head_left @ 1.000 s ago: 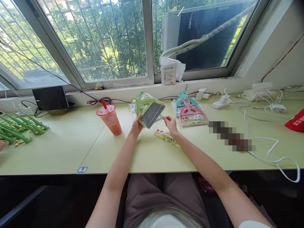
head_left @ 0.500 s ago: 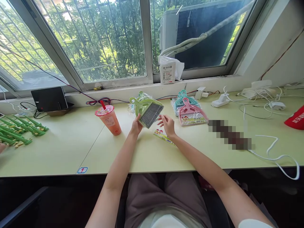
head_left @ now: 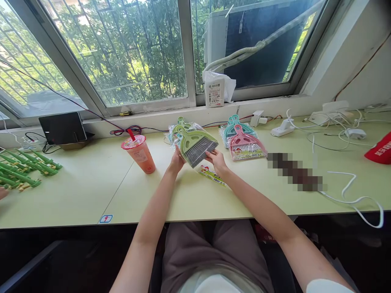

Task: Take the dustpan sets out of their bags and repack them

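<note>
A green dustpan and brush set (head_left: 195, 143) is held tilted above the table, its grey bristles facing me. My left hand (head_left: 176, 162) grips its left edge, the fingers partly hidden behind it. My right hand (head_left: 217, 161) closes on the lower right edge, by the bristle tips. Behind the held set shows another green handle (head_left: 181, 120) with clear wrap around it. A yellow-green printed card strip (head_left: 210, 176) lies on the table below, partly covered by my right hand and forearm. To the right rest a wrapped pink dustpan set (head_left: 246, 143) and a wrapped teal one (head_left: 235, 122).
A drink cup (head_left: 140, 156) with a red straw stands left of my left arm. Further left are a black tablet (head_left: 63, 128) and green stick-like pieces (head_left: 33, 169), with another person's hand (head_left: 3, 192) beside them. White cables (head_left: 351, 199) and a red item (head_left: 380, 150) lie right.
My right hand has moved left and taken hold of the dustpan's right edge. The held green set has shifted slightly to the right.
</note>
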### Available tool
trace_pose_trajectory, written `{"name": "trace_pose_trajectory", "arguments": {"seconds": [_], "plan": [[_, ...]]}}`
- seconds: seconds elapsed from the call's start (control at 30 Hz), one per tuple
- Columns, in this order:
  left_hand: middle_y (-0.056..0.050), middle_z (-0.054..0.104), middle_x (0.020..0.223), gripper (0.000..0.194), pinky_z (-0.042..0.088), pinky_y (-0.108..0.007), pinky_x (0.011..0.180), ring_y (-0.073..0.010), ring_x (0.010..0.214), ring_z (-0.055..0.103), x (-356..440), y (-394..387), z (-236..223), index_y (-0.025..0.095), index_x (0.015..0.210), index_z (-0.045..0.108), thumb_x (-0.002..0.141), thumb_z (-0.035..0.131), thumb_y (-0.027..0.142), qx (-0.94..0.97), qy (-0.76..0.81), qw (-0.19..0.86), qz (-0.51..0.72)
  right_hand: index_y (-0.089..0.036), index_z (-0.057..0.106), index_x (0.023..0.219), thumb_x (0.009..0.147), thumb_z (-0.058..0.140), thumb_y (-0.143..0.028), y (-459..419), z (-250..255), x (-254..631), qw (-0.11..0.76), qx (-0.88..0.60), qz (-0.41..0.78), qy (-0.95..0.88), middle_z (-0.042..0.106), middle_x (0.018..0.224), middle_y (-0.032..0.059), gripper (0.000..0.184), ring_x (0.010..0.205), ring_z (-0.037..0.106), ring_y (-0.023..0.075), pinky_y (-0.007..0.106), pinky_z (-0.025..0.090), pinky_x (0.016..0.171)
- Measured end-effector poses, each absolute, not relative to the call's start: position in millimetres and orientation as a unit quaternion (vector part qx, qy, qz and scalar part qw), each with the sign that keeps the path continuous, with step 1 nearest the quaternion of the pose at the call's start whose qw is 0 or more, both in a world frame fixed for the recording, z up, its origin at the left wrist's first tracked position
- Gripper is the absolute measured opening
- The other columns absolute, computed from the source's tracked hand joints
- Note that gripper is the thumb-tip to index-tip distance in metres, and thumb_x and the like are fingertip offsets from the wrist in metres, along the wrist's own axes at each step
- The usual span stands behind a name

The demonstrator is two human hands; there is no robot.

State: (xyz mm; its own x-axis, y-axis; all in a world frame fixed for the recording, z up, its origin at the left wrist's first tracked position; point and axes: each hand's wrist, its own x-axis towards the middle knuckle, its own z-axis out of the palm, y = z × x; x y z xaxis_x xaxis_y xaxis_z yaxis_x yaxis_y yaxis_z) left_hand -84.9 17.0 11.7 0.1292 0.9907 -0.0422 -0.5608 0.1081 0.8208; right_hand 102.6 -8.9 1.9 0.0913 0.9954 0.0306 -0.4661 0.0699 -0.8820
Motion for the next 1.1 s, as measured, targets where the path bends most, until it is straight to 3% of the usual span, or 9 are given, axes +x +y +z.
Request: {"name": "trace_pose_trajectory", "arguments": {"seconds": [0.2,0.37,0.47,0.57,0.67,0.77,0.9,1.0,1.1], "plan": [[-0.011,0.068,0.118,0.047,0.052,-0.035,0.088,-0.0195,0.102,0.067,-111,27,12,0.021,0.133,0.054,0.1,0.029,0.043,0.224,0.315,0.587,0.711,-0.016,0.068,0.083,0.067,0.08,-0.022,-12,9,106,0.608,-0.37,0.578,-0.4,0.071,0.082,0.0046,0.021,0.073,0.067,0.0158,0.035,0.06,0.078],[-0.011,0.067,0.119,0.047,0.054,-0.03,0.072,-0.0173,0.089,0.069,-127,27,11,0.026,0.13,0.053,0.097,0.031,0.052,0.249,0.339,0.573,0.703,-0.016,0.067,0.082,0.07,0.076,-0.017,-12,11,111,0.622,-0.368,0.579,-0.377,0.071,0.082,0.0034,0.015,0.072,0.066,0.0141,0.03,0.059,0.073],[-0.006,0.07,0.084,0.038,0.044,-0.02,0.048,-0.0108,0.055,0.06,-124,28,11,0.019,0.108,0.067,0.091,0.047,0.047,0.352,0.435,0.556,0.614,-0.017,0.065,0.081,0.071,0.075,-0.015,-10,13,116,0.636,-0.379,0.57,-0.356,0.07,0.079,0.0015,0.015,0.071,0.066,0.013,0.028,0.059,0.071],[0.005,0.042,0.044,0.029,0.02,-0.015,0.034,-0.0036,0.032,0.029,-123,30,13,0.013,0.08,0.069,0.086,0.057,0.04,0.415,0.48,0.523,0.569,-0.018,0.064,0.081,0.072,0.074,-0.013,-7,15,121,0.646,-0.394,0.558,-0.34,0.068,0.077,0.0001,0.015,0.069,0.064,0.012,0.026,0.058,0.069],[0.011,0.023,0.038,0.028,0.013,-0.015,0.032,-0.0026,0.03,0.016,-126,32,17,0.014,0.075,0.064,0.086,0.057,0.038,0.366,0.447,0.536,0.616,-0.018,0.063,0.079,0.073,0.073,-0.013,-4,15,126,0.65,-0.395,0.559,-0.33,0.067,0.076,-0.0008,0.013,0.068,0.063,0.0114,0.026,0.058,0.07],[0.01,0.03,0.042,0.014,0.025,-0.012,0.035,-0.0029,0.032,0.03,-133,32,21,0.017,0.081,0.06,0.086,0.057,0.03,0.249,0.403,0.549,0.689,-0.019,0.062,0.078,0.072,0.074,-0.013,-2,15,128,0.656,-0.391,0.564,-0.315,0.067,0.075,-0.0016,0.015,0.068,0.064,0.0116,0.027,0.058,0.074],[0.002,0.057,0.063,0.007,0.043,-0.009,0.047,-0.0047,0.052,0.056,-138,30,23,0.02,0.087,0.056,0.09,0.052,0.025,0.141,0.352,0.566,0.732,-0.02,0.06,0.078,0.073,0.073,-0.011,-2,18,129,0.665,-0.394,0.568,-0.282,0.068,0.077,-0.0016,0.016,0.07,0.065,0.0116,0.028,0.058,0.078],[-0.002,0.064,0.079,0.015,0.043,-0.009,0.046,-0.0043,0.054,0.056,-137,29,23,0.02,0.096,0.061,0.092,0.047,0.023,0.158,0.341,0.584,0.719,-0.02,0.059,0.078,0.073,0.072,-0.011,-4,21,129,0.67,-0.394,0.568,-0.27,0.068,0.077,-0.002,0.016,0.07,0.065,0.0115,0.029,0.058,0.08],[-0.003,0.063,0.076,0.021,0.04,-0.009,0.04,-0.0032,0.047,0.05,-133,30,23,0.017,0.097,0.065,0.093,0.045,0.02,0.183,0.365,0.595,0.692,-0.02,0.058,0.078,0.075,0.069,-0.01,-5,24,128,0.669,-0.392,0.574,-0.262,0.068,0.078,-0.0019,0.016,0.071,0.065,0.0113,0.029,0.058,0.081]]}}
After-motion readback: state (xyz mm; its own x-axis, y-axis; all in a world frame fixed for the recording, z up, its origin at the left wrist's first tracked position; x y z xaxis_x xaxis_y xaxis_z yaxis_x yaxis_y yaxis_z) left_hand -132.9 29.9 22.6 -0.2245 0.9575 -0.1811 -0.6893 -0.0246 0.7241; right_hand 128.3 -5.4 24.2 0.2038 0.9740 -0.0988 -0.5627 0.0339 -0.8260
